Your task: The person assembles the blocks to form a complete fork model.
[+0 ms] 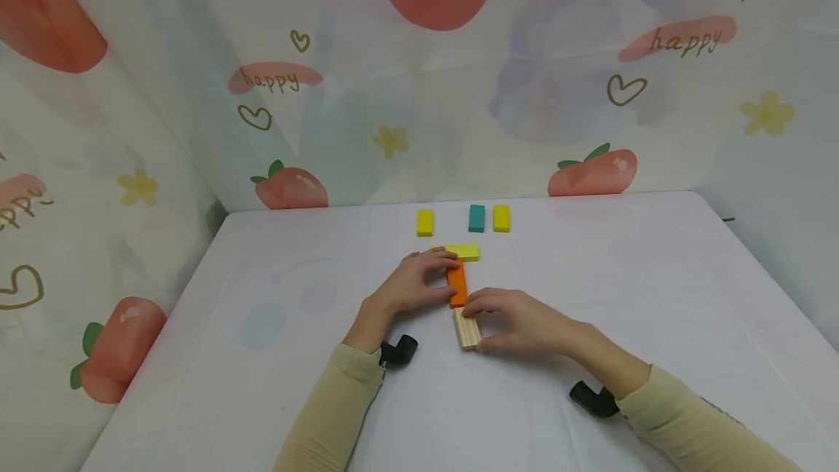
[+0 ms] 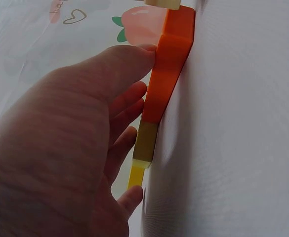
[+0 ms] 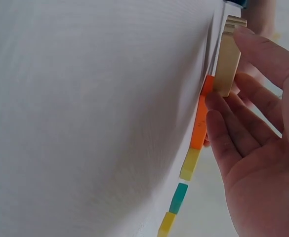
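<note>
My left hand [image 1: 416, 282] lies over an orange block [image 1: 457, 284], its thumb touching the block's edge and its other fingertips near the far end. Beyond that block a yellow block [image 1: 467, 252] lies crosswise, partly covered by the fingers in the head view. With thumb at one end and fingertips at the other, my right hand [image 1: 524, 319] holds several plain wooden blocks [image 1: 467, 330] side by side. In the right wrist view the wooden blocks [image 3: 228, 59] overlap the orange block's near end, and the thumb [image 3: 260, 49] presses their outer end.
Farther back stand a yellow block [image 1: 424, 223], a teal block [image 1: 476, 218] and another yellow block [image 1: 501, 218]. A white cloth covers the table [image 1: 262, 384]. Behind it hangs a printed curtain [image 1: 432, 79]. Black wrist cameras [image 1: 400, 350] sit under both forearms.
</note>
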`<state>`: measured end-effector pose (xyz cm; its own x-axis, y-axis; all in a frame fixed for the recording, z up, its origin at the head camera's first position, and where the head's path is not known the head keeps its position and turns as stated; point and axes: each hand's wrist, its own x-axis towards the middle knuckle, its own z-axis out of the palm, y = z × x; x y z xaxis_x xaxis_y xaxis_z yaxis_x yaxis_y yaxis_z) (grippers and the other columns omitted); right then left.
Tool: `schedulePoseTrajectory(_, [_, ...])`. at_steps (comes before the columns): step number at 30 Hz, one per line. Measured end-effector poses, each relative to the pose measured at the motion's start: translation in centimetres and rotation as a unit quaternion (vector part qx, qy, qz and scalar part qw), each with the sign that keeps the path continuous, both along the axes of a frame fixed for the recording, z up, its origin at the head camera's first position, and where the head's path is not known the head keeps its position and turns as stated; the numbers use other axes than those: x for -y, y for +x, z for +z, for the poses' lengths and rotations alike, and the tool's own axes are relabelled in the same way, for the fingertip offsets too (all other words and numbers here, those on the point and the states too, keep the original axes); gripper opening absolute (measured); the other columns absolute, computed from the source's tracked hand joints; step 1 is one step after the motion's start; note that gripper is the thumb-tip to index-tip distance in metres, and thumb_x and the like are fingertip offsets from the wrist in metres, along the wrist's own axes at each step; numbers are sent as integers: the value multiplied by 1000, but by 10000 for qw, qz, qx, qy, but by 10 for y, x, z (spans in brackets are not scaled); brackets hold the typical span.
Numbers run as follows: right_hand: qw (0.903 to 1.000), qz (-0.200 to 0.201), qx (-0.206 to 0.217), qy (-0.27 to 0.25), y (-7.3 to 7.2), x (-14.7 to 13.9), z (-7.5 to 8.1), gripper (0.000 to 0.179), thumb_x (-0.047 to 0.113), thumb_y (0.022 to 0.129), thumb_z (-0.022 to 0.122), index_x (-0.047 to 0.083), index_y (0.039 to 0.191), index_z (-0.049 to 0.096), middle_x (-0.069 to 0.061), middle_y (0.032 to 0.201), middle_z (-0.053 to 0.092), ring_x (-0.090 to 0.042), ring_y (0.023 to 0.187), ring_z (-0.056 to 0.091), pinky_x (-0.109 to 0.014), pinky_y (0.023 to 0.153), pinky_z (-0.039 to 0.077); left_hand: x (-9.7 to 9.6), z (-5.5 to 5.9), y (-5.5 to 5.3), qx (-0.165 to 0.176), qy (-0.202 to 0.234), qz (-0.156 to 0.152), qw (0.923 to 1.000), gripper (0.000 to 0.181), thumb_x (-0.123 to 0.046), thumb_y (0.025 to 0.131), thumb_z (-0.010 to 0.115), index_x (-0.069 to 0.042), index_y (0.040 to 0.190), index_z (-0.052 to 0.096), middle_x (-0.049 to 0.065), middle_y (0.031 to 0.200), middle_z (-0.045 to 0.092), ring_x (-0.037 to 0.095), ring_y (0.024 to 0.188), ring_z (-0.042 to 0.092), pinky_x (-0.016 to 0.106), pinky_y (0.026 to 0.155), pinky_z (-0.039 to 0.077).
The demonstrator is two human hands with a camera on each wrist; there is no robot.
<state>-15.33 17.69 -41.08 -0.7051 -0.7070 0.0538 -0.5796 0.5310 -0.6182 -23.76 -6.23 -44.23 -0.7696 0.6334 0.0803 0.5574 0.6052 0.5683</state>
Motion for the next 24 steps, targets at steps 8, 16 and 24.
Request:
schedulePoseTrajectory(8, [9999, 154, -54, 7, -1, 2, -5, 41, 20, 85, 84, 14, 122, 69, 2, 129, 63, -18, 121, 57, -44, 105, 45, 0, 0, 0, 31, -51, 31, 10000, 43, -31, 94, 73, -17, 134, 66, -4, 145, 55, 15, 144, 35, 47, 121, 17])
schedulePoseTrajectory(16, [9993, 194, -297, 118, 1, 5, -5, 40, 22, 85, 84, 13, 121, 69, 1, 128, 63, -19, 120, 58, -44, 104, 46, 0, -2, -1, 41, -40, 23, 10000, 44, -30, 94, 73, -17, 135, 66, -4, 146, 55, 15, 145, 35, 47, 121, 17])
schedulePoseTrajectory(24, [9973, 216, -579, 401, 3, 7, -3, 41, 22, 84, 84, 10, 121, 69, 0, 128, 63, -19, 120, 58, -42, 104, 47, 0, -1, 0, 27, -46, 19, 10000, 43, -30, 94, 72, -17, 134, 66, -4, 146, 55, 15, 145, 35, 47, 121, 17])
